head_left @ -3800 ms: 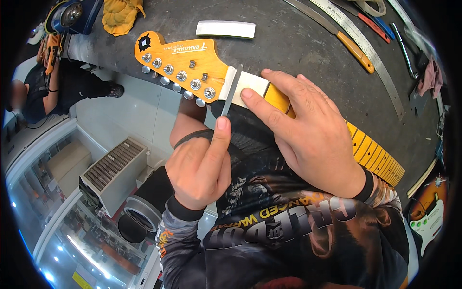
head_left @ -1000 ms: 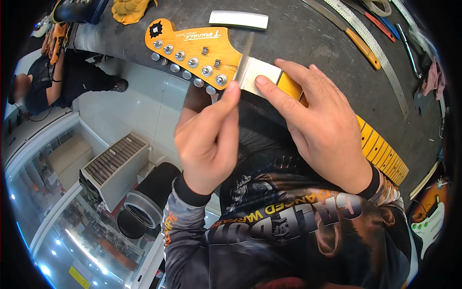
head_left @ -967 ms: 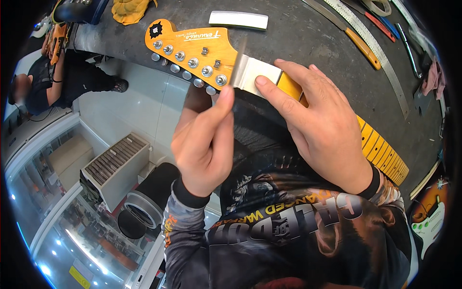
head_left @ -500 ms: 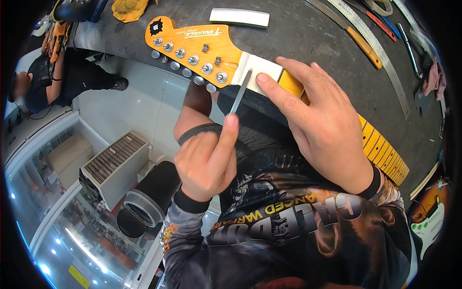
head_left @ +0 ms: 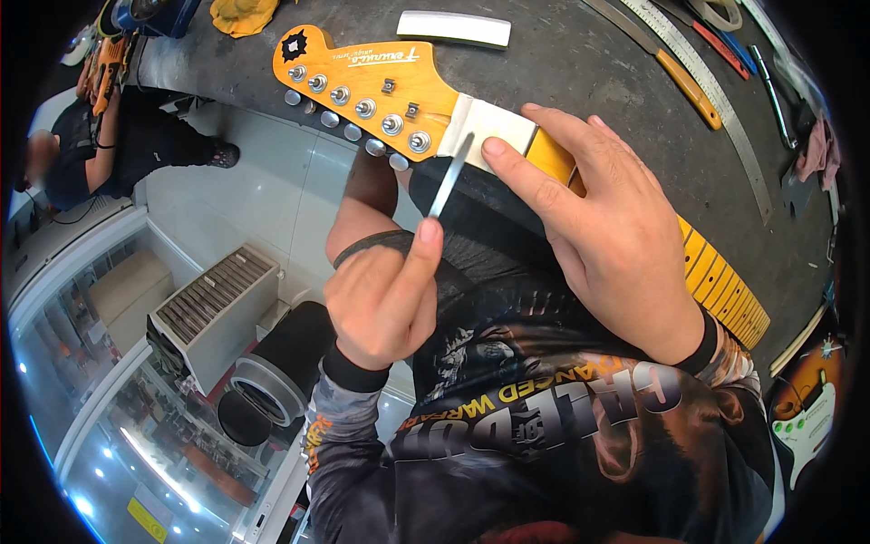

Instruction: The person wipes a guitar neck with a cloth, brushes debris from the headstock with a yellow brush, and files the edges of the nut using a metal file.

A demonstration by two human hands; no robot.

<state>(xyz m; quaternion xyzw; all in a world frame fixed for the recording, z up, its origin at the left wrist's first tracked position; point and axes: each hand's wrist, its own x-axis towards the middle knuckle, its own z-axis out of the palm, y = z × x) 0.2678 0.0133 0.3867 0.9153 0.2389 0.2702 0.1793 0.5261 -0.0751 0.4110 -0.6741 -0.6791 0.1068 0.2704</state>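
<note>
A maple guitar neck lies slantwise along the bench's near edge, its headstock toward the upper left with several metal tuners. White tape or sheet covers the fretboard beside the nut. My left hand is closed around a slim metal file, index finger stretched along it. The file's tip lies over the nut end of the white covering. My right hand grips the neck, thumb on the white covering and fingers reaching over the far side. Its palm hides part of the fretboard.
A white curved block lies beyond the headstock. A yellow-handled blade, a steel ruler and other tools lie at the upper right. A guitar body stands at right. Another person is at far left.
My left hand has drawn back slightly toward me and to the left with the file. My right hand stays in place on the neck.
</note>
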